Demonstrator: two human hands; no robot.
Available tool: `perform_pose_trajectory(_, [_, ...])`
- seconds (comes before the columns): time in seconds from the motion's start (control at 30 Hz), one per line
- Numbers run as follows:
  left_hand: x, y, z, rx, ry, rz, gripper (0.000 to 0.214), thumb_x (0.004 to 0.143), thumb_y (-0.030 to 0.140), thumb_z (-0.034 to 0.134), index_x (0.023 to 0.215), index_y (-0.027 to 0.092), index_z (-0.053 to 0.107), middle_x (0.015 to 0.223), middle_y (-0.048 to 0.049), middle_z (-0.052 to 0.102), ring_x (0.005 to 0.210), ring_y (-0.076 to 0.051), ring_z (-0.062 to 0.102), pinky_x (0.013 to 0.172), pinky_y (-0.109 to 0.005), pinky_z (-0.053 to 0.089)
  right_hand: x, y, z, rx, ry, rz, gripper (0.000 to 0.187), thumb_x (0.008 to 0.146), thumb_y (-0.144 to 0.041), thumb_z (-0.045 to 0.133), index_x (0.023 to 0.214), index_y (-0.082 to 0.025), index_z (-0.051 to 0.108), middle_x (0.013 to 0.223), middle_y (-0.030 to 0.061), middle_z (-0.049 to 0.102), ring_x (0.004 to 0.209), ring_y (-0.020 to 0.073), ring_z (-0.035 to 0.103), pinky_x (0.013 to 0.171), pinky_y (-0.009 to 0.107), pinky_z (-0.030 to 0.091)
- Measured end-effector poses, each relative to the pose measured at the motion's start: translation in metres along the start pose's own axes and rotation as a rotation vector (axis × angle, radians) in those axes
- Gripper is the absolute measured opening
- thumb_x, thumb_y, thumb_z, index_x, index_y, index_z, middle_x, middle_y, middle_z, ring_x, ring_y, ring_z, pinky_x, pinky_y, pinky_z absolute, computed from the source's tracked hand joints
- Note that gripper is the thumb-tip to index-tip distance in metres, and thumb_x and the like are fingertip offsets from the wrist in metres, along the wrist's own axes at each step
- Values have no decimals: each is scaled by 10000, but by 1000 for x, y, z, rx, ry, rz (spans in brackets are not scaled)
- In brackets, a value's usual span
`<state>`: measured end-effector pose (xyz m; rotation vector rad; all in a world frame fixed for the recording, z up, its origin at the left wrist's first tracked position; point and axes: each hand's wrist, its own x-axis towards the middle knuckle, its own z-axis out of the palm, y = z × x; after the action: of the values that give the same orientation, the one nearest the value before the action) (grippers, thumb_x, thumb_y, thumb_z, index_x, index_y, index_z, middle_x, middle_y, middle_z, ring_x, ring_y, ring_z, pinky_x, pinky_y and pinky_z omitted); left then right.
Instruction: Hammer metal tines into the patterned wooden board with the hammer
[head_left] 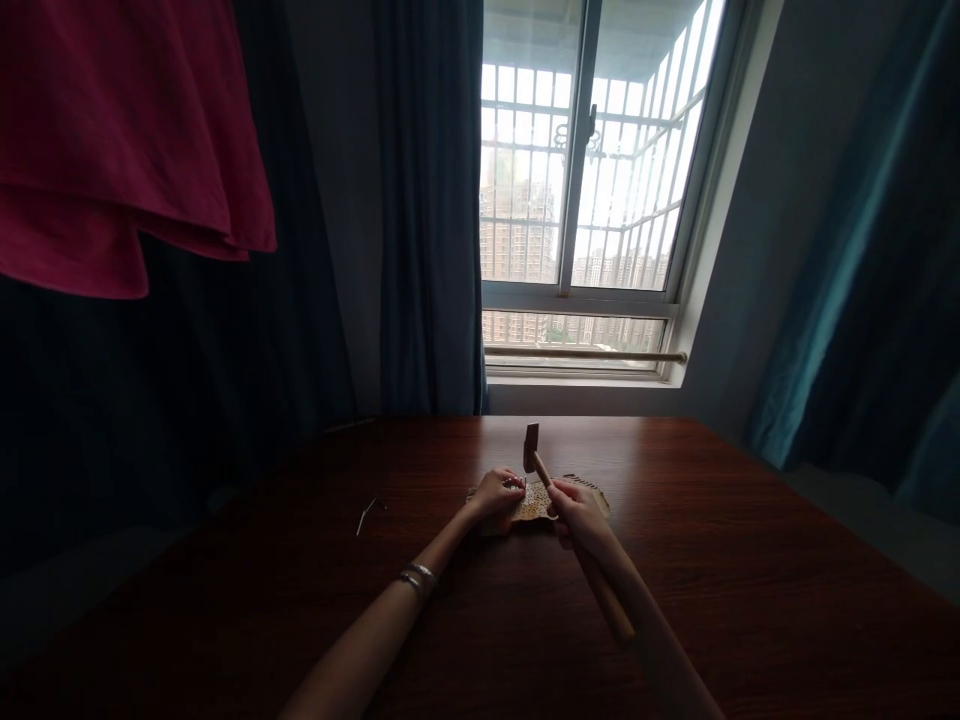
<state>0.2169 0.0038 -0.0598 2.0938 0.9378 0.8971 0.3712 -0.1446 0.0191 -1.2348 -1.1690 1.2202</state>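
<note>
My right hand (576,517) is closed round the wooden handle of a small hammer (531,448), whose head stands just above a flat light-wood piece (534,500) studded with small dots, lying on the dark table (712,560). My left hand (496,492) rests on the left end of that piece, fingers curled in a pinch on something too small to make out. Bracelets (418,577) circle my left wrist.
A thin bent metal piece (369,512) lies on the table to the left. A small comb-like strip (583,482) sits just right of the wood piece. Behind the table are a window (585,190), dark curtains, and a red cloth (112,140) hanging upper left.
</note>
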Motion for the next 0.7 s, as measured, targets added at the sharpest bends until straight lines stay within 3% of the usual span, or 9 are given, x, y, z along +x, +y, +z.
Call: perform_pose_trajectory(0.7, [3, 2, -2, -22, -6, -36, 205, 633, 302, 648, 731, 141, 730, 827, -48, 674, 782, -183, 601, 711, -241, 445, 1, 8, 1, 9, -2, -11, 326, 701, -494, 531, 803, -186, 501, 542, -73, 458, 311, 49, 368, 260, 174, 285])
